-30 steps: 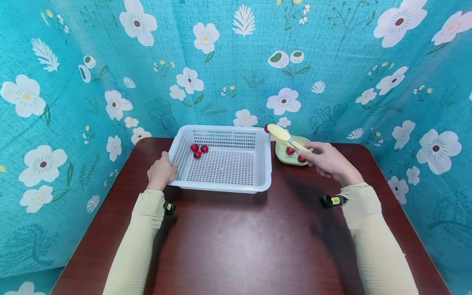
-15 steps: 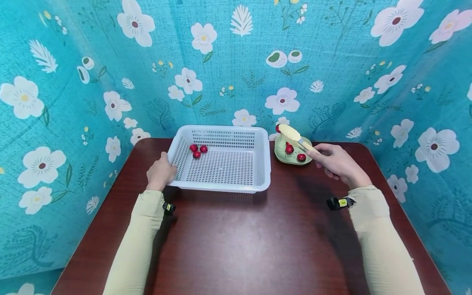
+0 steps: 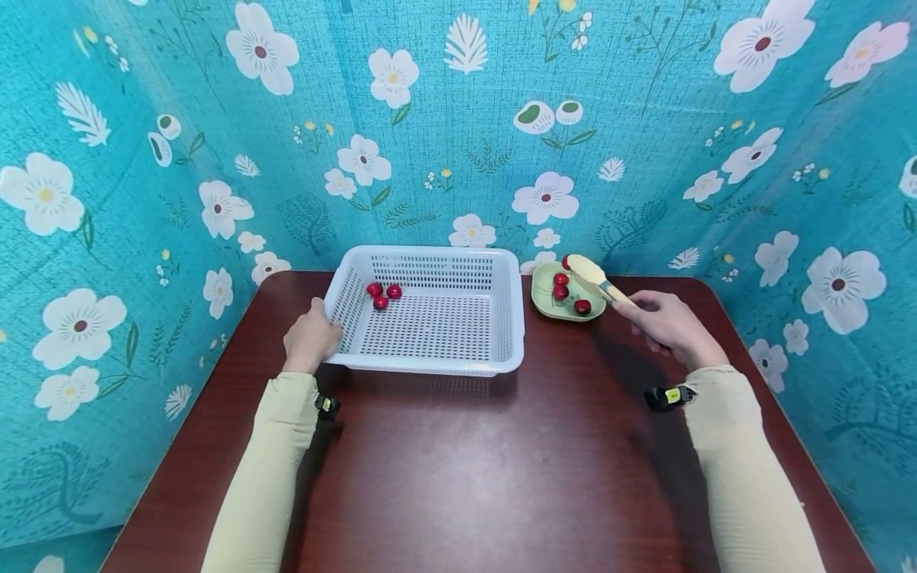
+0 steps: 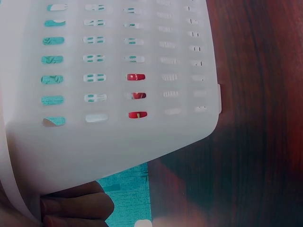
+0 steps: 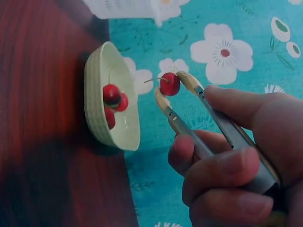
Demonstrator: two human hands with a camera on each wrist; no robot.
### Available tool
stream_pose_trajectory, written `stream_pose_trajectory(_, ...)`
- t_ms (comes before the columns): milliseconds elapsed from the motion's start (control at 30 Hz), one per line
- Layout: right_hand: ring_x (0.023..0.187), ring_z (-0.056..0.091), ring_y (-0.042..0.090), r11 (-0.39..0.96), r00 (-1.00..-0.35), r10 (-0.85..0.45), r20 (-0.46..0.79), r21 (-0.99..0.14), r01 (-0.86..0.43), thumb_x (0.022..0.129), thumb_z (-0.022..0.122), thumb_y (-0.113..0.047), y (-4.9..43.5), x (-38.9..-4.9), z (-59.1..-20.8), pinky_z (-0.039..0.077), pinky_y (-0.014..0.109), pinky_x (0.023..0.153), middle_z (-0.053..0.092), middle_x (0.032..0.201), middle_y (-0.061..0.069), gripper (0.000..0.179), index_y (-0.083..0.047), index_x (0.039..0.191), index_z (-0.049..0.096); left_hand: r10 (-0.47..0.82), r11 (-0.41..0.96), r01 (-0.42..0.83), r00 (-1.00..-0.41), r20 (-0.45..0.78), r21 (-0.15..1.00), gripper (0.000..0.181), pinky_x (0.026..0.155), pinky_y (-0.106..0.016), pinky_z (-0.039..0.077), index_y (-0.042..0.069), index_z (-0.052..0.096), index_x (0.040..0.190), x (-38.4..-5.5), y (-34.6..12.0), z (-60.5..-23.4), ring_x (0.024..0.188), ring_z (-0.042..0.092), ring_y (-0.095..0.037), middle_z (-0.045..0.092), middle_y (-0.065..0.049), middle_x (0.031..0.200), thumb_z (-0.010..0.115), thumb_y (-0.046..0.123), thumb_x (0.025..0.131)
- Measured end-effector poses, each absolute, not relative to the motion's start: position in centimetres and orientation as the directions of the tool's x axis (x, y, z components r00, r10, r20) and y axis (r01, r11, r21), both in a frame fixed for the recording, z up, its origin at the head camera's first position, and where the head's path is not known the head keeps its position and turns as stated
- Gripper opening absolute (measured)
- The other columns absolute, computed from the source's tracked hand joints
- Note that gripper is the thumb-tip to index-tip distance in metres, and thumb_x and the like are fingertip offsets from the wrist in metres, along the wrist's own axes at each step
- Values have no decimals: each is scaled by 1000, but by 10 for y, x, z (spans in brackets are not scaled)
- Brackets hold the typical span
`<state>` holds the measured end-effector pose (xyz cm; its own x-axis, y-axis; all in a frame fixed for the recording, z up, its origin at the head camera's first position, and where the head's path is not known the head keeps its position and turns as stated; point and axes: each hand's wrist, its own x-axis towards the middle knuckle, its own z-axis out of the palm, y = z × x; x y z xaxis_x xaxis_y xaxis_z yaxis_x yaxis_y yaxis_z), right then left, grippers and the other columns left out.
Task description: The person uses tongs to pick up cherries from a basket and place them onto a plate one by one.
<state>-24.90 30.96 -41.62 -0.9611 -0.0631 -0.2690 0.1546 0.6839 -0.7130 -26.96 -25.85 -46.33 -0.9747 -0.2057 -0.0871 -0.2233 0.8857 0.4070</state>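
My left hand [image 3: 312, 337] grips the left rim of a white perforated plastic basket [image 3: 423, 364]. In the left wrist view its fingers [image 4: 83, 208] curl under the basket's rim. Three red cherries [image 3: 380, 302] lie in the basket's back left part. My right hand [image 3: 662, 322] holds a pair of tongs [image 5: 199, 146] with cream tips and metal arms. Between those tips a single stemmed cherry [image 5: 170, 84] is pinched, raised over the back right of a pale green dish [image 3: 546, 303]. Three more cherries [image 5: 111, 94] sit in that dish.
The dark reddish-brown table [image 3: 458, 461] reaches toward the person in front of the basket. A blue flowered cloth [image 3: 430, 119] hangs right behind the basket and dish, and along both sides. The dish stands close to the basket's right wall.
My right hand has moved rightward and slightly down with the tongs and cherry, from beside the basket's right rim to over the dish. My left hand stays on the basket.
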Motion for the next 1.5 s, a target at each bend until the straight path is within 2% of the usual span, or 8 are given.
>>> stream_pose_trajectory(167, 52, 51, 18, 698, -961, -45, -272, -697, 164, 95, 60, -66, 317, -252, -424, 41, 37, 43, 59, 78, 3, 68, -7, 128, 56, -208, 884, -224, -975, -83, 410, 48, 75, -53, 51, -3, 40, 138, -270, -257, -463, 89, 69, -40, 65, -28, 107, 55, 22, 100)
stream_pose_trajectory(467, 58, 52, 20, 700, -937, -18, -350, -673, 238, 94, 58, -70, 328, -256, -444, 43, 36, 46, 61, 82, 7, 71, -7, 127, 55, -207, 884, -223, -975, -85, 411, 49, 76, -54, 52, -3, 38, 139, -270, -258, -465, 90, 69, -40, 65, -28, 108, 54, 23, 100)
stream_pose_trajectory(800, 59, 51, 20, 690, -931, -15, -365, -678, 255, 97, 58, -64, 327, -263, -448, 43, 36, 47, 62, 85, 11, 68, -5, 130, 54, -211, 879, -225, -974, -80, 420, 50, 78, -54, 54, -3, 38, 139, -271, -258, -467, 90, 69, -41, 64, -28, 110, 56, 23, 100)
stream_pose_trajectory(967, 59, 52, 20, 691, -932, -14, -362, -677, 252, 95, 59, -68, 325, -266, -453, 43, 35, 48, 61, 84, 10, 72, -4, 129, 56, -204, 879, -216, -976, -75, 424, 47, 76, -54, 53, -3, 39, 137, -271, -259, -467, 90, 69, -41, 64, -28, 110, 56, 23, 100)
stream_pose_trajectory(1200, 56, 51, 19, 680, -941, -5, -339, -691, 246, 97, 61, -60, 321, -269, -457, 43, 35, 48, 61, 78, 7, 65, -3, 127, 58, -201, 880, -209, -978, -65, 426, 47, 75, -54, 53, -2, 40, 136, -271, -259, -469, 88, 69, -41, 65, -28, 107, 56, 23, 100)
stream_pose_trajectory(1500, 59, 53, 21, 718, -942, 24, -335, -650, 250, 99, 58, -58, 315, -274, -456, 45, 36, 50, 62, 82, 11, 64, -2, 129, 58, -210, 881, -216, -976, -60, 422, 47, 75, -54, 53, -2, 41, 136, -271, -259, -467, 88, 69, -41, 65, -27, 107, 57, 24, 100)
